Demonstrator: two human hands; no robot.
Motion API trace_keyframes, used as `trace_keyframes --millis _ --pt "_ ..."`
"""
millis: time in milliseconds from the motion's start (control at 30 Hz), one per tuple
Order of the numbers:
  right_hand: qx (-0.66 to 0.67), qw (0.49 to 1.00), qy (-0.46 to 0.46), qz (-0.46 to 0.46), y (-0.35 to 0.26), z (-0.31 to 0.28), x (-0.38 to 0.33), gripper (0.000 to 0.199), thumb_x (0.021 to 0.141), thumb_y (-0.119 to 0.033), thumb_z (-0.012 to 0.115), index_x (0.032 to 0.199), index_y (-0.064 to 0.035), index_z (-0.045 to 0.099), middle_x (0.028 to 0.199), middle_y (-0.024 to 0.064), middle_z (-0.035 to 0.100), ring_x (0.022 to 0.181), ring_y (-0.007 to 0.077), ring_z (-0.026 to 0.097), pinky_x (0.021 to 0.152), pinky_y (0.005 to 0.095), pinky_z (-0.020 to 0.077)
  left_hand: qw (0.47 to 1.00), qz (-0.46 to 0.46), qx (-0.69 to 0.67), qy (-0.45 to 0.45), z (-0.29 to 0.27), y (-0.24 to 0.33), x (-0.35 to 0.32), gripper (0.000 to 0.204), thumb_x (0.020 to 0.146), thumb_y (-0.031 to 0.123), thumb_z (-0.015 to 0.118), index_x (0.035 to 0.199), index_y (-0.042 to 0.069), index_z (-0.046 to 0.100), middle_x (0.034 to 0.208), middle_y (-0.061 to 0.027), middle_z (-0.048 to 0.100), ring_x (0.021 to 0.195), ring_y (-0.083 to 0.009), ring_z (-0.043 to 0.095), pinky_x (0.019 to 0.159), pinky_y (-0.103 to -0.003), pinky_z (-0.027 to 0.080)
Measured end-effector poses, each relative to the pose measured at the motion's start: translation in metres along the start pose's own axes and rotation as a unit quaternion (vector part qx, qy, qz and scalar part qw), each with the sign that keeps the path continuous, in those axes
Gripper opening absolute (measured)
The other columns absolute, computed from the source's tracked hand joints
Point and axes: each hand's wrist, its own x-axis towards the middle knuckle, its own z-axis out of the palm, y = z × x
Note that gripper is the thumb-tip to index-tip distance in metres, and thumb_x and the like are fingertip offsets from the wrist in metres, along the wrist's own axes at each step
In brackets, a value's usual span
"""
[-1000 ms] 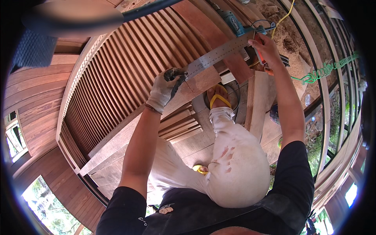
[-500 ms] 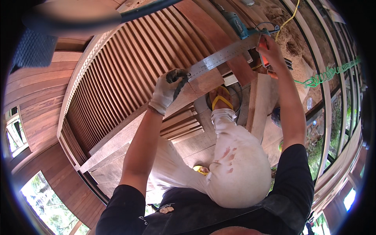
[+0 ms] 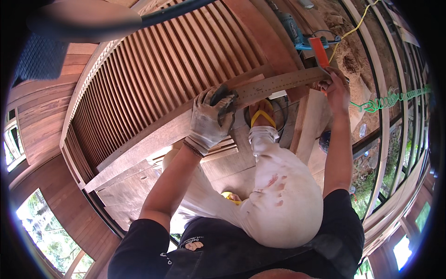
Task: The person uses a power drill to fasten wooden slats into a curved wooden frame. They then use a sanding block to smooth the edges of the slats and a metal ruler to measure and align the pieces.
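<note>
A metal try square [image 3: 278, 84] with a long marked blade and an orange stock spans the space between my hands. My left hand [image 3: 211, 118], in a whitish work glove with dark fingertips, is closed around the blade's left end. At the other end my bare right hand [image 3: 338, 95] grips the square near the corner where the orange stock [image 3: 318, 52] meets the blade. The stock points away from me. Beneath and beyond the blade lies a large slatted wooden panel [image 3: 186, 60], with a pale board [image 3: 144, 149] along its near side.
A teal power tool [image 3: 290, 30] lies at the far right, near a yellow cord [image 3: 353, 30]. A green coiled hose [image 3: 385, 100] stretches across the right side. A wooden beam [image 3: 307, 122] stands beside my foot in its yellow sandal [image 3: 264, 116]. Planks cover the floor.
The try square has turned over: its orange stock pointed toward me and now points away. My right hand has come nearer and slightly right; my left hand has shifted a little right.
</note>
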Motion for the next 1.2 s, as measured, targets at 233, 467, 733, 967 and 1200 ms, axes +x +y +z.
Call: trace_keyframes --millis 233,467,733,967,1200 --pt "-0.013 0.996 0.059 -0.060 -0.008 0.036 0.018 0.043 0.100 -0.007 0.062 0.142 -0.0039 0.054 0.123 0.0060 0.067 0.104 0.0143 0.066 0.079 0.0310 0.0562 0.967 -0.205 -0.146 -0.033 0.000 -0.020 0.005 0.038 0.091 0.020 0.069 0.126 0.006 0.068 0.121 -0.0222 0.069 0.115 -0.0391 0.064 0.104 -0.046 0.048" --pt "-0.012 0.994 0.090 -0.054 -0.010 0.031 0.040 0.043 0.099 -0.004 0.063 0.141 -0.0001 0.055 0.122 0.0075 0.065 0.103 0.0155 0.066 0.074 0.0310 0.0605 0.893 -0.320 -0.275 -0.155 -0.013 -0.037 0.048 0.031 0.093 0.023 0.072 0.112 -0.002 0.072 0.093 -0.0164 0.076 0.084 -0.0265 0.074 0.080 -0.036 0.057" --pt "0.001 0.995 0.070 -0.065 -0.006 0.038 0.049 0.040 0.099 -0.003 0.063 0.139 -0.0005 0.057 0.120 0.0072 0.066 0.102 0.0156 0.066 0.075 0.0325 0.0615 0.871 -0.322 -0.350 -0.125 0.022 -0.069 0.046 0.031 0.091 0.023 0.076 0.112 -0.001 0.073 0.090 -0.0092 0.075 0.074 -0.0144 0.068 0.064 -0.028 0.057" --pt "-0.005 0.994 0.076 -0.072 -0.005 0.049 0.046 0.041 0.100 -0.003 0.062 0.140 -0.0002 0.056 0.119 0.0071 0.066 0.103 0.0160 0.066 0.074 0.0319 0.0623 0.827 -0.311 -0.459 -0.095 0.026 -0.073 0.042 0.031 0.091 0.020 0.077 0.113 -0.002 0.071 0.089 -0.0071 0.075 0.074 -0.0141 0.067 0.066 -0.027 0.058" --pt "-0.023 0.993 0.090 -0.071 -0.004 0.051 0.048 0.041 0.099 -0.004 0.063 0.139 0.0009 0.057 0.121 0.0087 0.064 0.103 0.0169 0.066 0.074 0.0307 0.0636 0.865 -0.319 -0.373 -0.101 0.022 -0.063 0.046 0.017 0.096 0.010 0.072 0.108 -0.002 0.072 0.089 -0.0011 0.069 0.073 -0.0060 0.059 0.061 -0.020 0.048"
